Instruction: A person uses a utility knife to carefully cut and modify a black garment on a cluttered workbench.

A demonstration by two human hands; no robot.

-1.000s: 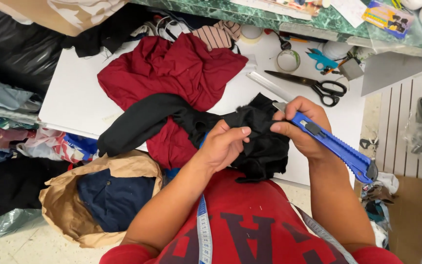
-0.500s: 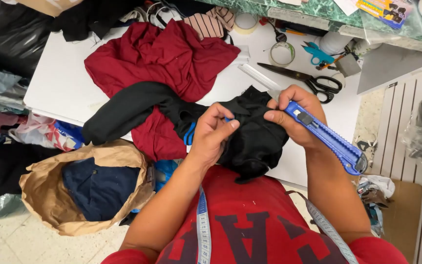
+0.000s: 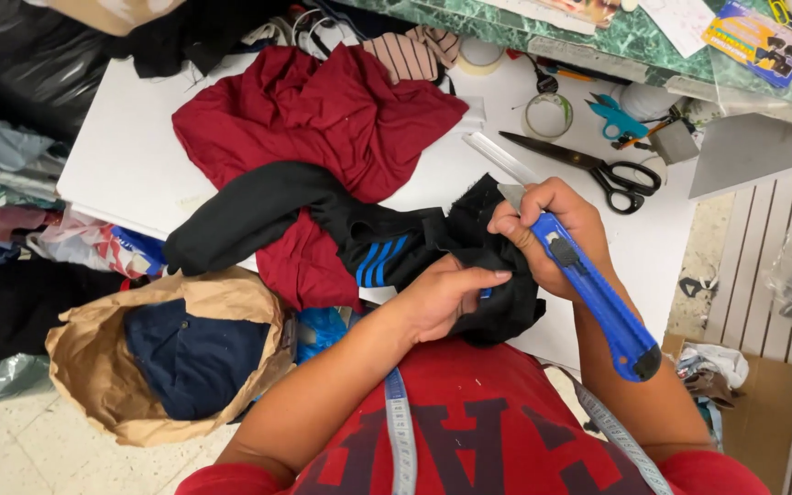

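Your right hand grips the blue utility knife, blade at the black garment that your left hand pinches, just below the red cloth. You're mid-cut on a seam, I judge; the next stroke calls for taut fabric and fingers kept off the blade

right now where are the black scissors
In the head view the black scissors lie on the white table, upper right, beyond the right hand, beside a tape roll.

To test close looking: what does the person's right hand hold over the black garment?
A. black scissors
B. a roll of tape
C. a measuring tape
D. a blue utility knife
D: the right hand grips a blue utility knife, blade out over the black garment; the scissors lie on the table.
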